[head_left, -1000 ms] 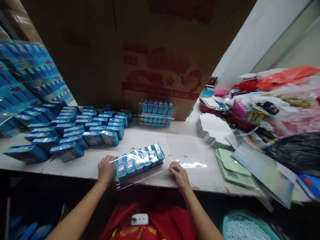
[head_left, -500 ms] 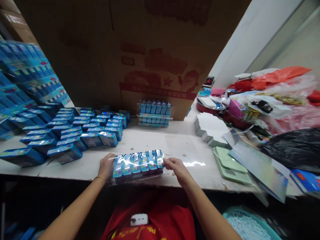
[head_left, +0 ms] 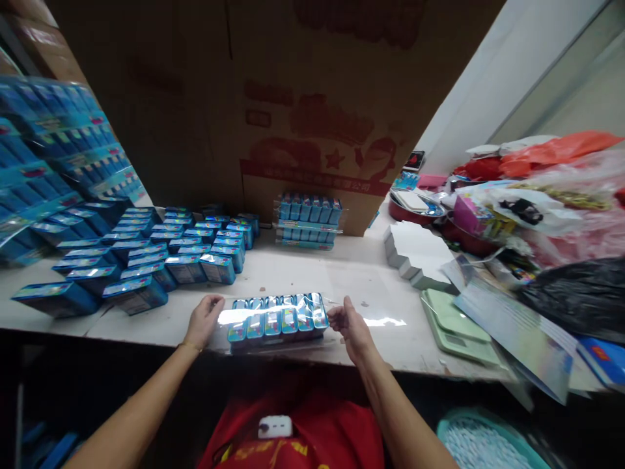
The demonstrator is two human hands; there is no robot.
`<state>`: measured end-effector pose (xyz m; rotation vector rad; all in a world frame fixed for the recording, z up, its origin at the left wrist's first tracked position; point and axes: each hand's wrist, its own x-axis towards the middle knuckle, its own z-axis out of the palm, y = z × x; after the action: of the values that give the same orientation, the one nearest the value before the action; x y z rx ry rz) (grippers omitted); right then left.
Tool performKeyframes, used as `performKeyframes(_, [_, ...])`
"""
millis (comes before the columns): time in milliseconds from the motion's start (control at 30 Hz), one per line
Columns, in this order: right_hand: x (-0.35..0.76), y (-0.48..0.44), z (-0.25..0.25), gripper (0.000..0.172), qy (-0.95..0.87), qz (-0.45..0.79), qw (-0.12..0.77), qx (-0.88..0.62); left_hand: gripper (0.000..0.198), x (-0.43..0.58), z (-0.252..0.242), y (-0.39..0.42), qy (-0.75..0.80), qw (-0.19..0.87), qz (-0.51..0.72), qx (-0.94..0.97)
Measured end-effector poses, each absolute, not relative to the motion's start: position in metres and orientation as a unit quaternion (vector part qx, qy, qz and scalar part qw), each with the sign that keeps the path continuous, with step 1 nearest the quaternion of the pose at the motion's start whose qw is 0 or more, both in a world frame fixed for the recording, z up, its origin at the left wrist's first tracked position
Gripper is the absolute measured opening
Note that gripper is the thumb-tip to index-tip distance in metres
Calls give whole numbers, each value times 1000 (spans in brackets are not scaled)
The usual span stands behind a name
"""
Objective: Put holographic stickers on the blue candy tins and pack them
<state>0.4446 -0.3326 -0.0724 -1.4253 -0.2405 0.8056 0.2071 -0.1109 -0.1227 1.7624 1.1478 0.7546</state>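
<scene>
A row of several blue packs [head_left: 278, 318] lies in clear plastic film near the table's front edge. My left hand [head_left: 205, 319] is at the row's left end, a small gap from the packs, fingers curled together at the film's edge; what they hold, if anything, is too small to make out. At the right end, my right hand [head_left: 347, 322] is beside the last pack with its thumb and fingers apart. Further back, a clear-wrapped block of blue packs [head_left: 308, 221] stands against a large brown carton [head_left: 312, 130].
Many loose blue packs [head_left: 141, 260] stand at the left, with wrapped stacks [head_left: 63, 143] behind. To the right are white cards [head_left: 420, 254], a green scale [head_left: 456, 326], papers [head_left: 517, 326] and plastic bags [head_left: 561, 169]. A turquoise basket [head_left: 444, 426] sits below the table edge.
My left hand has moved away from the packs to the left. My right hand has opened and turned upward beside the row. The whole view has shifted slightly.
</scene>
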Motion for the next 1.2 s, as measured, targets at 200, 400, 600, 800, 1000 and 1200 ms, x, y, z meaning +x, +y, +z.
performKeyframes(200, [460, -312, -61, 31, -161, 342, 657, -652, 35, 198, -84, -142, 444, 606, 299, 589])
performKeyframes(400, [450, -313, -69, 27, -117, 266, 749, -595, 30, 199, -66, -148, 410, 627, 312, 584])
performKeyframes(600, [457, -336, -67, 41, -88, 350, 683, -635, 55, 185, -55, -149, 469, 669, 274, 508])
performKeyframes(800, [460, -345, -53, 27, -206, 370, 576, -700, 49, 182, -44, -158, 451, 711, 224, 490])
performKeyframes(1000, [461, -338, -40, 20, -252, 377, 521, -723, 31, 185, -35, -155, 428, 655, 186, 594])
performKeyframes(1200, [492, -296, 8, 17, -285, 293, 577, -707, 29, 235, 11, -114, 376, 600, 262, 656])
